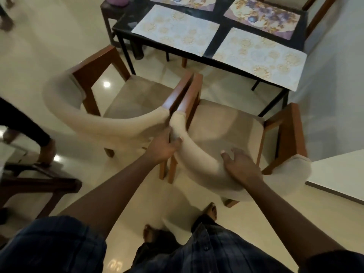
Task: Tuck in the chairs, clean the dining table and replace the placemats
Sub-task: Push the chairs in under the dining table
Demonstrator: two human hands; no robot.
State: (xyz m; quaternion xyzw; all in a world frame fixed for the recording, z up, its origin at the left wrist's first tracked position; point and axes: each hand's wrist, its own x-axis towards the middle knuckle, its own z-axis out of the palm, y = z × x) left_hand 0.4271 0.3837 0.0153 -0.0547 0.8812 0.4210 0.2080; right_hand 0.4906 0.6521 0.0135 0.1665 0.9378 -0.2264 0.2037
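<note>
Our left hand curls around the near end of the cream padded backrest of the right-hand wooden armchair, fingers closed on it. Our right hand lies open, fingers spread, flat on top of that same curved backrest. A matching cream-backed wooden armchair stands just left of it, arms almost touching. Beyond both chairs sits the black dining table, carrying two cream patterned placemats and, farther back, two purple floral placemats.

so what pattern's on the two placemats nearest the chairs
Cream with pale gold floral medallions, on both the left placemat and the right placemat; the head view shows it.
</note>
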